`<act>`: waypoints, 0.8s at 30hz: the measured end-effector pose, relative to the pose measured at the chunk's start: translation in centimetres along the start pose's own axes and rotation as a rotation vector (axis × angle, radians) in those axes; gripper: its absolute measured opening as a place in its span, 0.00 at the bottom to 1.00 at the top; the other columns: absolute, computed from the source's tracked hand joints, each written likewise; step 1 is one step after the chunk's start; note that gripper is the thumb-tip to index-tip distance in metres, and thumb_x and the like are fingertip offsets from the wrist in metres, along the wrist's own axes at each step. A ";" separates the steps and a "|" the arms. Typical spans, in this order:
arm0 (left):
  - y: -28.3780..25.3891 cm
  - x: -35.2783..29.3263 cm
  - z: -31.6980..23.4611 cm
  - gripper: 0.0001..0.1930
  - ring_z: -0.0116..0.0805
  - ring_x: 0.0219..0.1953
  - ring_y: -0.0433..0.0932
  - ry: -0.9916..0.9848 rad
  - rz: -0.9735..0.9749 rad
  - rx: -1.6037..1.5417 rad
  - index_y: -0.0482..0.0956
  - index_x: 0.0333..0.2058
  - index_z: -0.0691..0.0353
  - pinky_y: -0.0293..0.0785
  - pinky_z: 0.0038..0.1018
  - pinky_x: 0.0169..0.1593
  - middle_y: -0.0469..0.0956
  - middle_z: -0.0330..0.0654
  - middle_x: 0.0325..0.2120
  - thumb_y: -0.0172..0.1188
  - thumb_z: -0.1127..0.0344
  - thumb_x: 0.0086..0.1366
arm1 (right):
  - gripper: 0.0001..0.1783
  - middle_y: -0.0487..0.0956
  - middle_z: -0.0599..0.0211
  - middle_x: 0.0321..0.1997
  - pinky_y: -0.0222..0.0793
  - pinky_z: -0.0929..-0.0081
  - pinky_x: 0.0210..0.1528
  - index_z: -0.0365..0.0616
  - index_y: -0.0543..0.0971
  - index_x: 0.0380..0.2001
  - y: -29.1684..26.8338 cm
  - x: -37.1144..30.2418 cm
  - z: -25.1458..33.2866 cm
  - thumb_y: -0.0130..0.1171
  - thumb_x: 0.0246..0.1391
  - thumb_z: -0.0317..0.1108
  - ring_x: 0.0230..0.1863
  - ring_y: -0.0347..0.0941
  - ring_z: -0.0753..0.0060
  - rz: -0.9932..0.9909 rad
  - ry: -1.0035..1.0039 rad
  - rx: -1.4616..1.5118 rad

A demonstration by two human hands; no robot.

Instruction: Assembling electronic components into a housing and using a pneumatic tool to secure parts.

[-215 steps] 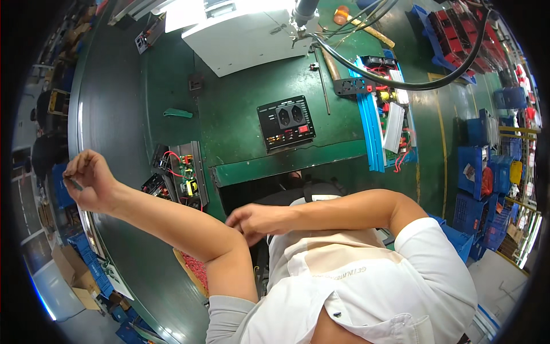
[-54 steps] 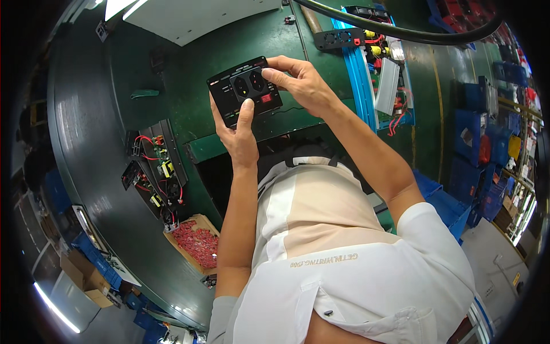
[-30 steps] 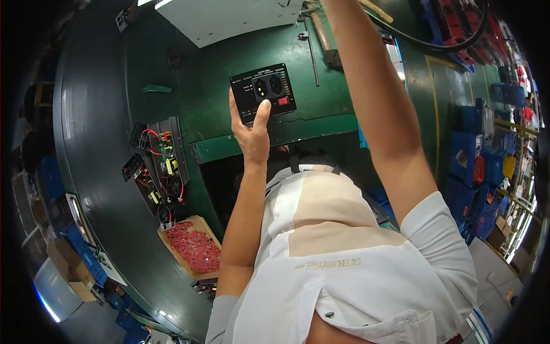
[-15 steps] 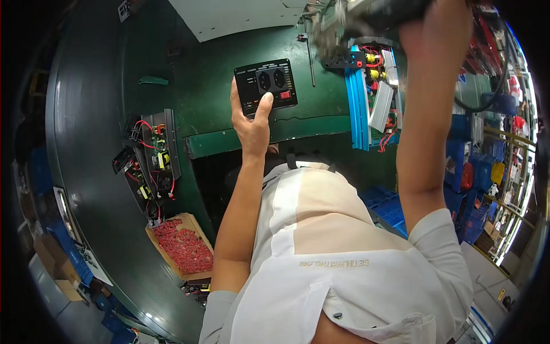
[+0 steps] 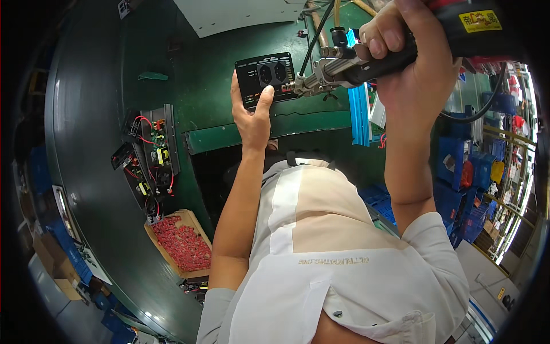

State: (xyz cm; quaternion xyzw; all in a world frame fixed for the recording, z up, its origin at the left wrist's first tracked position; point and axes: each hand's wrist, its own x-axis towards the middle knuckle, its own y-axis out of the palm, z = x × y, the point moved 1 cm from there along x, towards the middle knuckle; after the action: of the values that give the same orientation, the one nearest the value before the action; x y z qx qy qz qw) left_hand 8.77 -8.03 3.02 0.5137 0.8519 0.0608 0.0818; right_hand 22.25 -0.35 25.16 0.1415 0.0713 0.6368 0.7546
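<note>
A black socket panel point(image 5: 248, 77) with two outlets and a small red part rests in my left hand point(image 5: 253, 123), thumb across its front and fingers along its left edge. My right hand point(image 5: 418, 71) is wrapped round the dark body of a power screwdriver point(image 5: 381, 66) with a metal nose and hoses. The tool's tip reaches the panel's right side, by the red part. Whether it touches cannot be made out. Behind the right hand stands a blue metal housing point(image 5: 359, 117) with electronics, mostly hidden by the tool and hand.
Open dark housings with circuit boards point(image 5: 160, 152) lie on the green bench at left. Below them sits a cardboard tray point(image 5: 182, 243) of small red parts. A green strip point(image 5: 153, 75) lies farther back. Blue bins point(image 5: 452, 160) stand at right, and a black cable point(image 5: 487, 109) hangs there.
My right hand has brought the screwdriver down and left, from the top right to the panel's right side. The left hand and panel have barely moved.
</note>
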 end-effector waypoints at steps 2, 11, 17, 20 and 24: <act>0.3 0.1 -0.1 0.38 0.36 0.55 0.77 0.004 0.014 0.013 0.61 0.70 0.68 0.72 0.30 0.63 0.74 0.48 0.58 0.67 0.65 0.64 | 0.07 0.66 0.73 0.18 0.65 0.74 0.20 0.50 0.71 0.42 -1.7 3.6 -4.1 0.59 0.64 0.30 0.17 0.65 0.76 0.815 -0.132 1.097; 0.1 -0.1 -0.1 0.38 0.35 0.55 0.77 -0.008 0.000 0.006 0.62 0.70 0.66 0.72 0.29 0.63 0.74 0.47 0.58 0.66 0.66 0.64 | 0.10 0.67 0.72 0.19 0.67 0.74 0.21 0.46 0.70 0.44 1.1 -2.1 1.2 0.60 0.63 0.28 0.18 0.65 0.77 -0.020 0.003 0.006; 0.3 -0.2 0.1 0.38 0.36 0.58 0.75 -0.001 0.002 -0.016 0.62 0.70 0.66 0.72 0.31 0.63 0.70 0.47 0.61 0.66 0.66 0.64 | 0.04 0.67 0.75 0.20 0.68 0.73 0.25 0.46 0.75 0.42 -1.5 -1.6 -0.5 0.54 0.66 0.30 0.21 0.67 0.75 0.263 -0.161 0.011; 0.2 0.0 0.5 0.38 0.39 0.63 0.71 -0.015 -0.011 -0.013 0.63 0.70 0.66 0.69 0.33 0.66 0.66 0.48 0.65 0.67 0.66 0.63 | 0.04 0.66 0.76 0.20 0.65 0.74 0.24 0.46 0.74 0.41 -1.8 -1.1 -1.0 0.52 0.66 0.31 0.20 0.64 0.75 0.417 -0.258 0.014; 0.0 0.1 0.4 0.39 0.42 0.65 0.69 0.028 -0.012 0.067 0.63 0.70 0.66 0.65 0.35 0.69 0.65 0.51 0.66 0.68 0.65 0.63 | 0.04 0.65 0.75 0.19 0.61 0.75 0.25 0.49 0.72 0.36 -1.1 -2.6 -0.5 0.48 0.66 0.30 0.19 0.60 0.77 0.374 -0.258 -0.065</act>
State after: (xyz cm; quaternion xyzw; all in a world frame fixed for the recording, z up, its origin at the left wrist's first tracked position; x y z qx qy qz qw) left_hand 8.86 -7.95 2.64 0.5101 0.8576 0.0388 0.0528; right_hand 22.67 -3.01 24.14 0.2081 -0.0735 0.7441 0.6306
